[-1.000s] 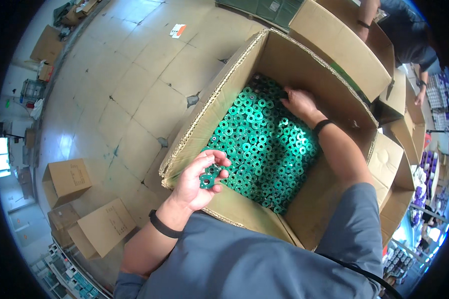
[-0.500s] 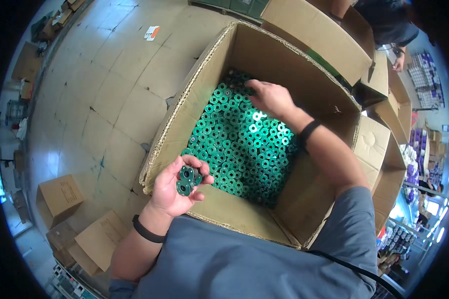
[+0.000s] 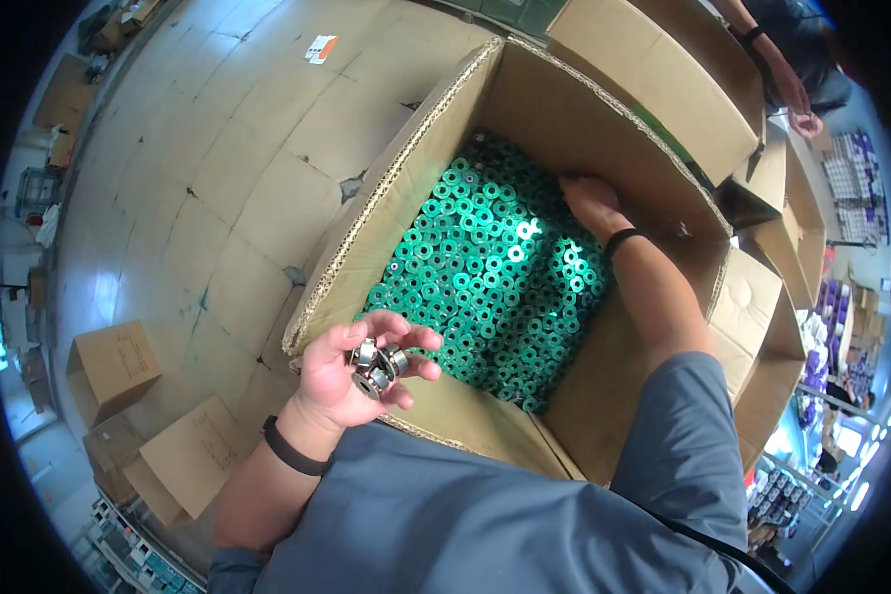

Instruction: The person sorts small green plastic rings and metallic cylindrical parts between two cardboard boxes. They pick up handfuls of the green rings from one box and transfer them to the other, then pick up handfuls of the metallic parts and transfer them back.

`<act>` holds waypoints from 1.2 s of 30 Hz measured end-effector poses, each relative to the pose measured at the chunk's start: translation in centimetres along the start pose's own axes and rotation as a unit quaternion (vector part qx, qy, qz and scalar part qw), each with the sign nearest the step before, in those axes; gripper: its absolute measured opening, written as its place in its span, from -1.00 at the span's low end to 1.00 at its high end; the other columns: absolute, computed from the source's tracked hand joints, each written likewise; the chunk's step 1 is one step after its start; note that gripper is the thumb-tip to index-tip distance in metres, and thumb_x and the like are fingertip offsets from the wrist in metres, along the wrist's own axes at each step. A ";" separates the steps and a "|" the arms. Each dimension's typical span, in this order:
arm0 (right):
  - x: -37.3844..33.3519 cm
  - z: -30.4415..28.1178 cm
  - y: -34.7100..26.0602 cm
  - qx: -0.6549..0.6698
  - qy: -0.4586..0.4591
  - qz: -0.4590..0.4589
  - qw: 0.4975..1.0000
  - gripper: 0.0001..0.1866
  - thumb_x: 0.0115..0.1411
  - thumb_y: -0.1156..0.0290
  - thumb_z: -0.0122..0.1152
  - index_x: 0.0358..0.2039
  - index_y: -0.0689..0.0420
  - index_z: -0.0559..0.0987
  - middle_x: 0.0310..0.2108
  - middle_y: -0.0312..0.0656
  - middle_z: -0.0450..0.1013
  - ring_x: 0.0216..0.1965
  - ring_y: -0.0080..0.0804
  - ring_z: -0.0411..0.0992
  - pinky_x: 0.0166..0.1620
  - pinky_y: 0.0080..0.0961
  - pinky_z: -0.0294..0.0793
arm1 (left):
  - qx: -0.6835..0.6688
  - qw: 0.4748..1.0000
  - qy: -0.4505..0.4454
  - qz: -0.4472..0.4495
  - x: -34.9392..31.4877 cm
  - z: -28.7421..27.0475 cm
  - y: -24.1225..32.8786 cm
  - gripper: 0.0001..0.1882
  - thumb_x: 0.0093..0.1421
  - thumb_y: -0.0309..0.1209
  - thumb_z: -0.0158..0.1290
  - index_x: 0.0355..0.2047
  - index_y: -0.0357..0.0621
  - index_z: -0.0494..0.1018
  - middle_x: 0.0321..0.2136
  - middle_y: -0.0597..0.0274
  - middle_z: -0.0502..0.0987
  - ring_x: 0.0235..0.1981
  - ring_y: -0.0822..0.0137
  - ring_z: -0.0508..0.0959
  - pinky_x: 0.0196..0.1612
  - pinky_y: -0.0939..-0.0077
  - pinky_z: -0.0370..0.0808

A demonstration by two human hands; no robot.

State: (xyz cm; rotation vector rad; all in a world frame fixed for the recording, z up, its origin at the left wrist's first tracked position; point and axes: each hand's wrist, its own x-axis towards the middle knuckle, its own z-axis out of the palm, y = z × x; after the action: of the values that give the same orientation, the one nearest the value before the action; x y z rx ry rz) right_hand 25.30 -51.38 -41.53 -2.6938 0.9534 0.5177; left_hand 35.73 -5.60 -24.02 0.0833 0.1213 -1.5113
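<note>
Over the near left corner of the big open cardboard box (image 3: 604, 119), my left hand (image 3: 351, 381) is cupped palm up, fingers (image 3: 406, 337) curled loosely around a small cluster of metal rings (image 3: 376, 363). They look like silvery bearing-type rings with dark centres; I cannot count them exactly, but several lie stacked against each other in the palm. The hand is half closed, holding them without squeezing tight. A black wristband (image 3: 292, 450) sits on that wrist.

My right hand (image 3: 589, 198) is deep inside the box, near its far right wall, lying flat on the heap of green rings (image 3: 485, 277) that covers the box floor. Its fingertips are hidden against the wall, so I cannot tell whether it has hold of anything. A black band (image 3: 619, 238) circles that wrist too.

Beyond the box's left side lies a pale tiled floor (image 3: 218, 178), with two smaller closed cartons (image 3: 114, 361) near its lower left. Another person's arm (image 3: 782, 79) shows at the upper right, past more open cardboard flaps (image 3: 762, 297).
</note>
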 end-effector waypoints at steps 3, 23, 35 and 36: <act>-2.2 -2.7 -1.9 -0.113 0.013 -0.125 0.986 -0.57 0.32 0.10 0.06 0.03 0.14 0.55 -0.03 0.09 0.54 0.00 0.12 0.49 0.07 -0.07 0.48 | 0.010 0.999 0.050 0.010 0.6 1.4 0.1 -0.42 0.25 -0.23 -0.03 0.28 -0.04 0.30 0.25 -0.17 0.29 0.13 -0.14 0.48 -0.05 0.03 0.68; -2.4 -2.2 -7.1 0.064 0.057 -0.084 0.993 -0.42 0.14 0.31 0.22 0.21 0.09 0.44 0.03 0.15 0.50 0.07 0.10 0.47 0.16 -0.13 0.44 | 0.062 0.992 0.106 0.012 0.5 1.7 0.0 -0.52 0.33 -0.20 -0.07 0.22 -0.05 0.31 0.15 -0.11 0.38 0.08 -0.05 0.50 -0.13 -0.03 0.69; -1.3 0.2 -6.5 0.089 0.055 -0.085 0.991 -0.47 0.18 0.15 0.27 0.12 0.13 0.49 0.01 0.13 0.51 0.07 0.09 0.46 0.12 -0.10 0.45 | 0.091 0.976 0.191 0.059 0.9 1.9 -0.3 -0.53 0.37 -0.06 -0.08 0.18 0.03 0.38 0.14 0.06 0.46 0.06 0.08 0.54 -0.11 0.11 0.67; -2.1 -0.9 -6.4 0.107 0.056 -0.089 0.989 -0.48 0.17 0.14 0.29 0.07 0.14 0.52 -0.03 0.12 0.53 0.03 0.08 0.49 0.08 -0.11 0.47 | 0.094 0.974 0.197 0.057 1.0 2.0 -0.3 -0.52 0.37 -0.04 -0.09 0.18 0.02 0.38 0.14 0.06 0.46 0.06 0.08 0.54 -0.11 0.10 0.67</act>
State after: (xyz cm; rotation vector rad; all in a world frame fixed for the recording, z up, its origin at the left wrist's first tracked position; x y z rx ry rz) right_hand 28.13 -45.67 -39.23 -2.6008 0.7377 0.2161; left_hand 35.55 -6.90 -22.14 0.5346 0.2864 -1.3736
